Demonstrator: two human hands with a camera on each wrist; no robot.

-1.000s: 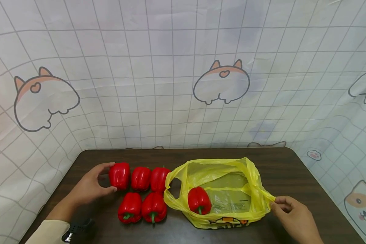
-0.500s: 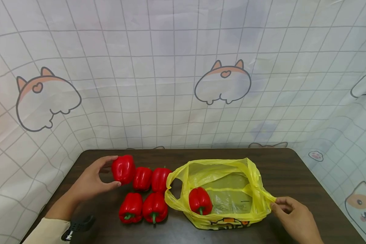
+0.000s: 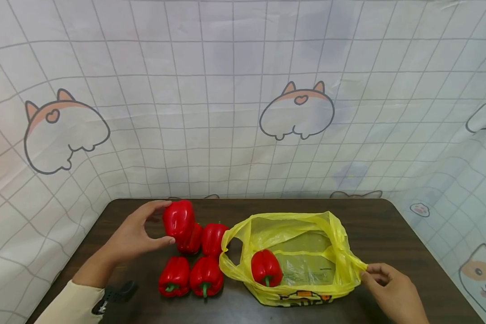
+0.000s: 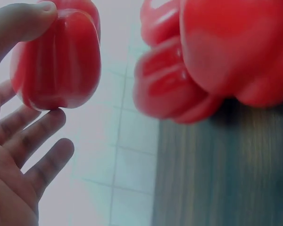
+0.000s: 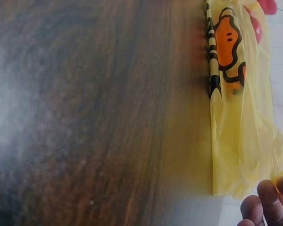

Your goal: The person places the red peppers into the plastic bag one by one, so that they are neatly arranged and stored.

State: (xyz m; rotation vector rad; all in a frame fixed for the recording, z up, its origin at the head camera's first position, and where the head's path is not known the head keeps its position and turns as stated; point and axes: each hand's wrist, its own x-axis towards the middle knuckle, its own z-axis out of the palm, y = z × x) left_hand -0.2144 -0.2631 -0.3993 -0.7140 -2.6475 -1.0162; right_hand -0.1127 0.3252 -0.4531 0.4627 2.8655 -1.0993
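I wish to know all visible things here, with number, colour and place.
Bag: 1, yellow with print, on the table.
Loose peppers: 4, red, left of the bag.
Bagged pepper: 1, red, inside the bag.
Held pepper: 1, red, in the left hand.
Table: 1, dark brown, below the bag.
Patterned cloth: 1, white, behind the table.
Wrist device: 1, black, by the left wrist.
Sleeve: 1, cream, left arm.
Left hand: 1, holding a pepper.
Right hand: 1, pinching the bag's right side.

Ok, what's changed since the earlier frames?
The left hand lifted the back-left pepper off the table and moved it right, toward the yellow bag. Unchanged: right hand pinching the bag's edge, bagged pepper, four other peppers on the table.
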